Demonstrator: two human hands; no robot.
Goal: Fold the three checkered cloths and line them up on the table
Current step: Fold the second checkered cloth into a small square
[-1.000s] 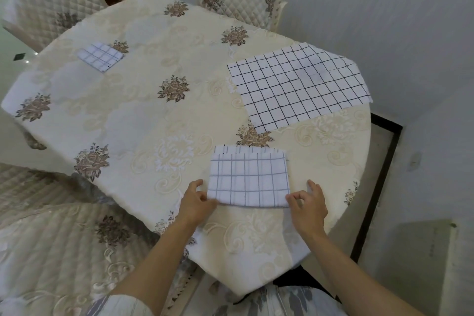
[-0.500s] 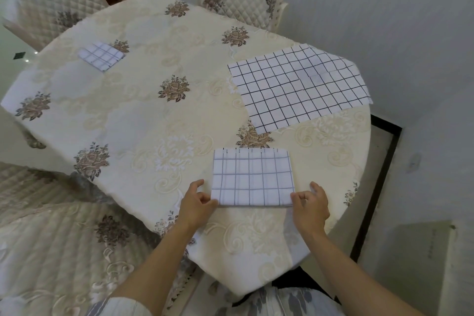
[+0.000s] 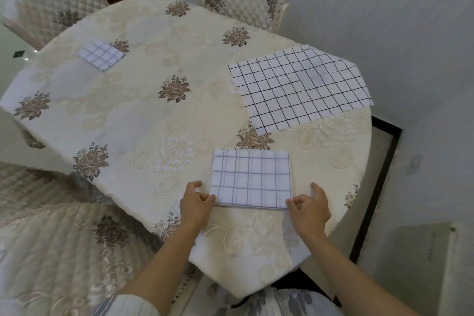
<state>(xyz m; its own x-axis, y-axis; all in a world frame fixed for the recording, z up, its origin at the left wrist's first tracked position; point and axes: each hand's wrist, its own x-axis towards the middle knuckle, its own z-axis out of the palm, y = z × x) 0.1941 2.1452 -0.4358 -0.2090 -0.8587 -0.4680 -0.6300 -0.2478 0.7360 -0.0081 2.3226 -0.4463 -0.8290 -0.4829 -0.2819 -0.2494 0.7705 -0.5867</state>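
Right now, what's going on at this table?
A person is folding checkered cloths. The left hand and right hand pinch the near corners of a half-folded cloth. A small folded cloth lies across the table; the large unfolded cloth waits at the right.

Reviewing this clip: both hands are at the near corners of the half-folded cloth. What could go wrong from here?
1. The left hand and right hand pinch only the near corners of the half-folded cloth, so the next fold may come out skewed.
2. The unfolded cloth overhangs the table edge and might slide off.
3. The small folded cloth lies far away, so the line-up may end uneven.
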